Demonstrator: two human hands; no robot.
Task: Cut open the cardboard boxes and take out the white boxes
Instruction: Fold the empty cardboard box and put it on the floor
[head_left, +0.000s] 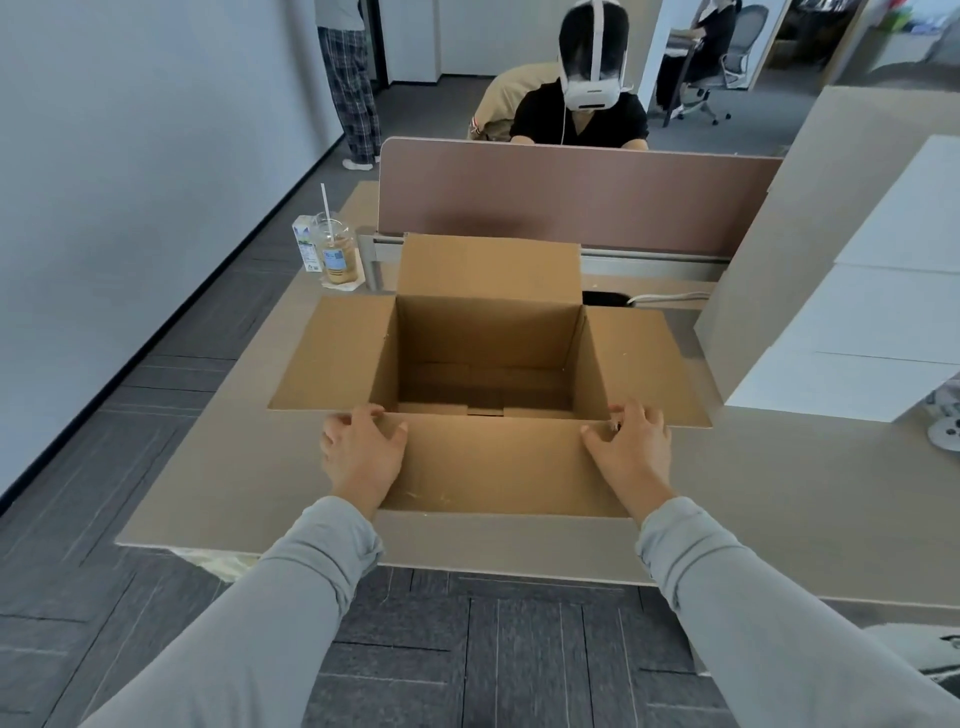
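Note:
An open brown cardboard box (488, 343) stands on the desk in front of me, all its flaps folded outward and nothing visible inside but its bare bottom. My left hand (361, 452) grips the left end of the near flap at the rim, fingers curled over the edge. At the flap's right end my right hand (631, 447) grips the same rim. A stack of large white boxes (883, 312) stands on the desk to the right of the cardboard box.
The beige desk (779, 493) ends at a brown divider panel (571, 192). A drink cup with a straw (337, 254) and a small carton (306, 241) sit at the far left corner. A person wearing a headset sits behind the divider.

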